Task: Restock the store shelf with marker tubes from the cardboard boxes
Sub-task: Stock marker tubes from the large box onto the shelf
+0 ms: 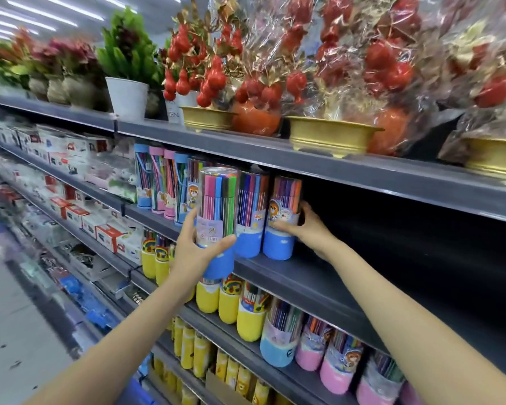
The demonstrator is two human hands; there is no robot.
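My left hand (195, 249) grips a clear marker tube with a blue base (216, 217), held upright in front of the grey shelf (304, 276). My right hand (303, 229) holds another blue-based marker tube (282, 217) that stands on the shelf, thumb in front and fingers behind it. A third blue-based tube (250, 214) stands between them on the shelf. More blue and pink tubes (161, 182) line the shelf to the left. No cardboard box is in view.
The shelf to the right of my right hand is dark and bare (406, 244). Potted artificial plants and gold bowls (330, 135) fill the shelf above. Yellow-based tubes (208, 296) and pink-based tubes (336, 361) sit on lower shelves. The aisle floor (12, 331) lies left.
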